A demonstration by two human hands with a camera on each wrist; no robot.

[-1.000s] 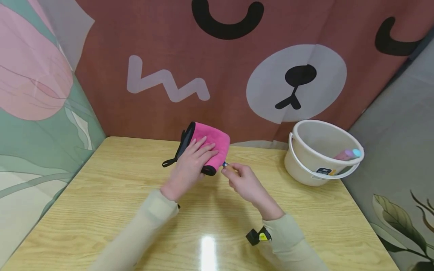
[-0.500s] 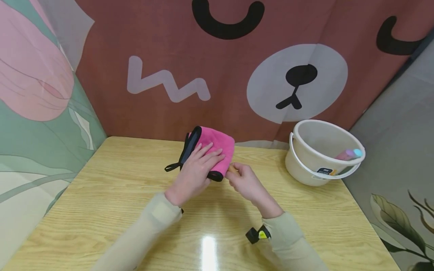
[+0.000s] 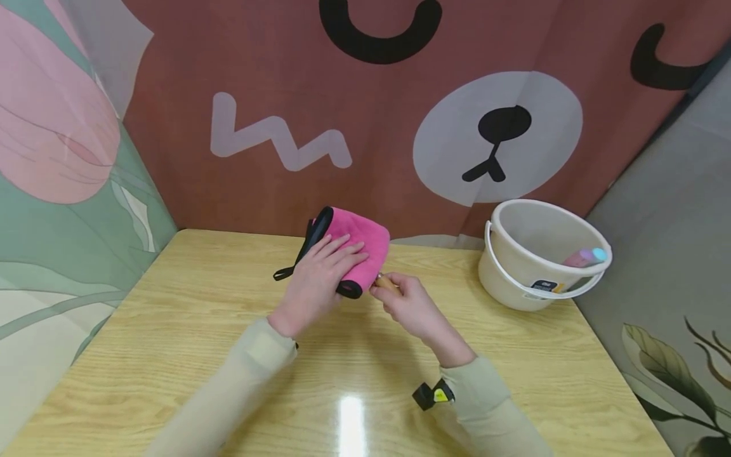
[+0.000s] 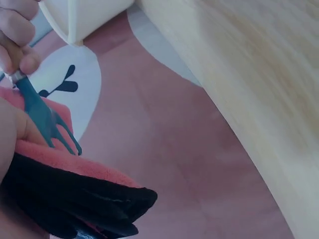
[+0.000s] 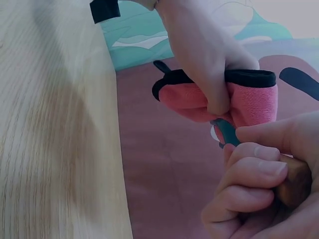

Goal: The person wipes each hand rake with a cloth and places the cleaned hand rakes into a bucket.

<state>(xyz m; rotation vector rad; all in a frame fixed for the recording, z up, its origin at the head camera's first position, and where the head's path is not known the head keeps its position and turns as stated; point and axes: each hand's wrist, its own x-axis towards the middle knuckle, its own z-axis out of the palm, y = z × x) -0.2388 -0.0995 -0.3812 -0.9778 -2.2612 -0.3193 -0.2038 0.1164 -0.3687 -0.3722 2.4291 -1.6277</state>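
Observation:
A pink cloth [image 3: 365, 231] with black edging and a black loop is folded over the head of a small garden fork. My left hand [image 3: 314, 279] grips the cloth, fingers spread over its top, with the thumb underneath in the right wrist view. Teal tines of the fork [image 4: 47, 114] show inside the fold in the left wrist view. My right hand [image 3: 414, 308] holds the fork's wooden handle [image 5: 294, 184] in curled fingers. Both hands are above the table, close together. The head view hides the tines.
A pale bucket [image 3: 502, 285] with its handle lowered stands at the table's back right; a purple-and-blue object [image 3: 585, 257] leans inside it. The wooden table [image 3: 143, 355] ends at a hanging printed cloth [image 3: 388, 114] behind.
The pink cloth and left hand shifted right toward the right hand, then back left and up along the fork. The right hand stayed nearly in place.

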